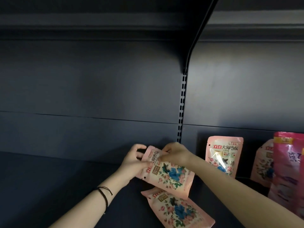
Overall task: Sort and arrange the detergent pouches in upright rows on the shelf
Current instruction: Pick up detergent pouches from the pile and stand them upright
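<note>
A pale pink floral detergent pouch [171, 175] is tilted over the dark shelf [49, 186]. My left hand [134, 159] grips its top-left end, and my right hand [175, 153] pinches its top edge. A second matching pouch [177, 209] lies flat on the shelf just below it. Another pale pink pouch [223, 155] stands upright against the back panel to the right. A further floral pouch [263, 163] leans at the far right, partly hidden by a brighter pink pouch [287, 165] in front of it.
A slotted upright post [181, 109] splits the dark back panel [90, 88] into two bays. Another shelf [98, 27] runs overhead. A black cord bracelet [105, 193] circles my left wrist.
</note>
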Available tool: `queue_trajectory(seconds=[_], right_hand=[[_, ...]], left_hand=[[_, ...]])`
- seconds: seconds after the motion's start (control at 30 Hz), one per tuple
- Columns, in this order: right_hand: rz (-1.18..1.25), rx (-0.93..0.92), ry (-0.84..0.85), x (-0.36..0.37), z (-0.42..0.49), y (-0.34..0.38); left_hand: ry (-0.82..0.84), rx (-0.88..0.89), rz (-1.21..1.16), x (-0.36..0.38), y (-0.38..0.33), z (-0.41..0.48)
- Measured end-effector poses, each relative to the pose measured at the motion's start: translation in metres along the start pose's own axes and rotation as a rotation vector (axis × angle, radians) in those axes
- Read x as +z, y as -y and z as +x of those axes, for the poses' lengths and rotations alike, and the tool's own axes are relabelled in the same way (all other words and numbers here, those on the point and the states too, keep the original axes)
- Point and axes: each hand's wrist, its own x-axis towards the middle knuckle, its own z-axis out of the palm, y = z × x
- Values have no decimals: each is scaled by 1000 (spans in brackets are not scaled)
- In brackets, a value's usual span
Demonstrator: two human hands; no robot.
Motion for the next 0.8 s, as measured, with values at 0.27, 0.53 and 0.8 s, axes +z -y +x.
queue_trajectory(seconds=[0.27,0.53,0.8], right_hand=[[683,13,-246,-42,-59,-20],[1023,135,-599,-63,-105,-74],[762,79,-819,-75,-122,-109]], left_hand=[[27,22,-221,17,-28,1],[134,115,-272,113,-68,0],[166,204,-66,155,-75,-14]])
